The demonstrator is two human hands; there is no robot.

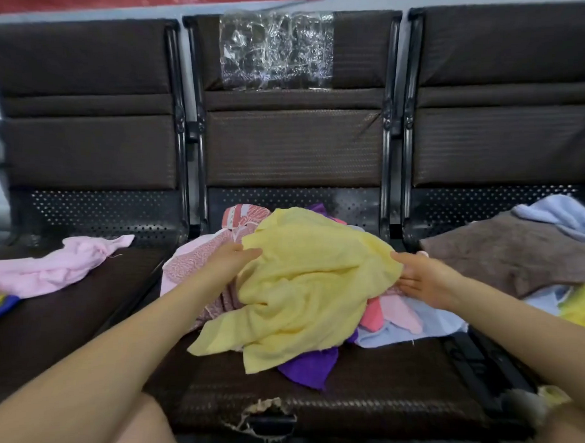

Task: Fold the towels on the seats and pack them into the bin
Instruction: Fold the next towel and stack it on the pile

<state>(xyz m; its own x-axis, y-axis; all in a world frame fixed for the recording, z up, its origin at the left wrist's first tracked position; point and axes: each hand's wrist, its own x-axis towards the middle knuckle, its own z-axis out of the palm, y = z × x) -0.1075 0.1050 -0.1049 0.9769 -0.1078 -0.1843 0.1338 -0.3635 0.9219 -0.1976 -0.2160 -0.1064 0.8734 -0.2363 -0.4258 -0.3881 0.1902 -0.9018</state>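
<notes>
We count three seats [292, 148] in a row and two hands [234, 256]. We see one yellow towel [313, 287] and one brown towel [511, 250].
</notes>
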